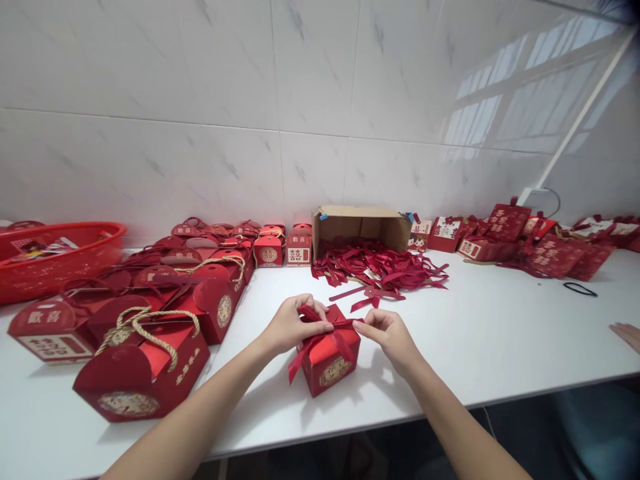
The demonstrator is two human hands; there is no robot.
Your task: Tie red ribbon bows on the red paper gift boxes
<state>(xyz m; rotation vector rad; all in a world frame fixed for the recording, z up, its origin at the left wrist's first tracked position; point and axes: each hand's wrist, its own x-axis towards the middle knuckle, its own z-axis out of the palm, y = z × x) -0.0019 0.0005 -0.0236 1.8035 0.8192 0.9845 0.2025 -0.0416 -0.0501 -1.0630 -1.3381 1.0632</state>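
A small red box [327, 363] with a gold emblem on its front stands on the white table, close to the front edge. A dark red ribbon [313, 341] lies across its top, with one tail hanging down at the left. My left hand [300, 325] pinches the ribbon at the upper left of the box. At the right side, my right hand [387, 333] pinches another part of the same ribbon between thumb and fingertips. Both hands are just above the box top, a short distance apart.
Red gift boxes [145, 373], some with gold rope handles, fill the left side beside a red basin [65, 267]. Behind, a cardboard box [363, 212] lies on its side, spilling red ribbons [385, 263]. More red boxes [505, 223] and another person's hand [627, 335] are at right.
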